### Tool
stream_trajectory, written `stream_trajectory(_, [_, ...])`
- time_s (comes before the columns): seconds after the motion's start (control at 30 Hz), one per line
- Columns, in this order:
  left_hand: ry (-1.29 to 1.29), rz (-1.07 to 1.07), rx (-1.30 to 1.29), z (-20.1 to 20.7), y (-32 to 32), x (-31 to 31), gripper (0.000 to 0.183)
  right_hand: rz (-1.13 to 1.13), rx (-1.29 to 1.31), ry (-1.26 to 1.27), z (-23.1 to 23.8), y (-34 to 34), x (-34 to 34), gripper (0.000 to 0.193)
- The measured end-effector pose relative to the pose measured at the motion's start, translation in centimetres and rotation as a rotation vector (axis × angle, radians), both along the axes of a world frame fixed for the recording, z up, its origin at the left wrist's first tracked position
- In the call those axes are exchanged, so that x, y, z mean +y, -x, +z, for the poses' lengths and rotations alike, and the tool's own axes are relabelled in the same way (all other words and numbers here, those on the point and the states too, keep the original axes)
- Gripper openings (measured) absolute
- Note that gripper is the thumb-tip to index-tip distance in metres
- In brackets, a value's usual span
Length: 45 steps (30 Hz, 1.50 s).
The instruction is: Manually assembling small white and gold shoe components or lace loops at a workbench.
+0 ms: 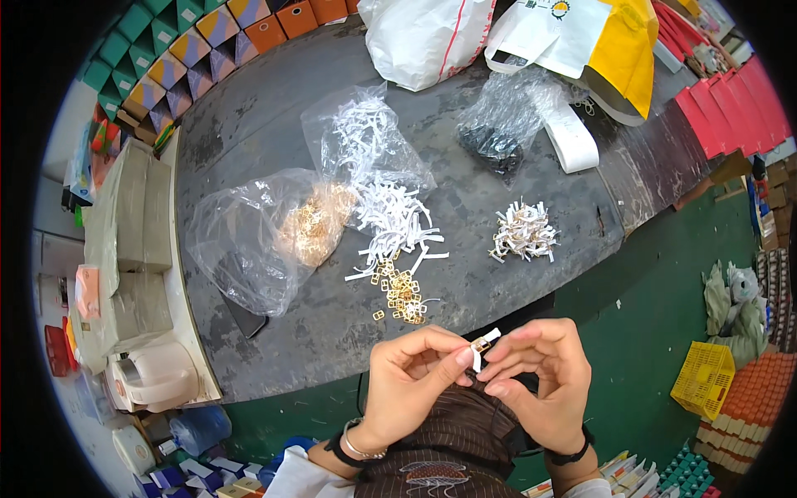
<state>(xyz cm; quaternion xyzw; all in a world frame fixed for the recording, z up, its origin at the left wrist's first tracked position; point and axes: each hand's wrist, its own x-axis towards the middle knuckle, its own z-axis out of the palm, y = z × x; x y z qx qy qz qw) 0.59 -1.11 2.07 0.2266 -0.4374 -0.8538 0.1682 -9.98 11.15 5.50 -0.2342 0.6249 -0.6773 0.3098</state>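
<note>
My left hand (407, 383) pinches a short white ribbon strip (476, 360) between thumb and fingers. A small gold buckle (482, 344) sits on the strip, whose white end sticks out beyond it. My right hand (544, 378) is curved beside the strip, its thumb and fingers apart with nothing visible between them. Just past my hands on the dark table (465, 290) lies a pile of gold buckles (402, 290). Loose white strips (390, 217) spread behind it, partly out of a clear bag (365, 124). To the right is a heap of strips (525, 232) with bits of gold among them.
Another clear bag (249, 224) holds gold pieces (315, 224); a dark flat object (242, 307) lies by it. Crumpled clear plastic (498, 116), a white ribbon roll (573, 141) and shopping bags (427, 41) are at the back. A yellow crate (704, 378) stands on the green floor.
</note>
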Motion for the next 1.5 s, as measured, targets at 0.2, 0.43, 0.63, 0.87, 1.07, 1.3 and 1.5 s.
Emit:
stream_trajectory(0.2, [0.353, 0.260, -0.095, 0.7, 0.5, 2.2, 0.008, 0.002, 0.168, 0.016, -0.9, -0.5, 0.0, 0.019])
stream_trajectory(0.43, [0.725, 0.357, -0.051, 0.5, 0.7, 2.7, 0.014, -0.086, -0.136, 0.128, -0.3, -1.0, -0.5, 0.010])
stream_trajectory(0.63, [0.867, 0.387, -0.016, 0.3, 0.7, 2.7, 0.017, -0.067, -0.240, 0.147, -0.3, -1.0, -0.5, 0.010])
stream_trajectory(0.87, [0.965, 0.405, -0.021, -0.1, 0.6, 2.6, 0.018, 0.008, -0.367, 0.150, -0.5, -0.4, -0.6, 0.011])
stream_trajectory(1.07, [1.002, 0.423, -0.001, -0.1, 0.7, 2.4, 0.020, 0.001, -0.500, 0.163, -0.8, -0.6, -0.7, 0.012])
stream_trajectory(1.3, [1.041, 0.418, 0.013, -0.1, 0.5, 2.2, 0.020, -0.090, -0.409, 0.147, -0.7, -1.3, -1.2, 0.015])
stream_trajectory(1.5, [0.957, 0.352, 0.042, 0.3, 0.5, 1.9, 0.017, 0.025, -0.403, 0.138, -1.0, 0.0, -0.4, 0.018])
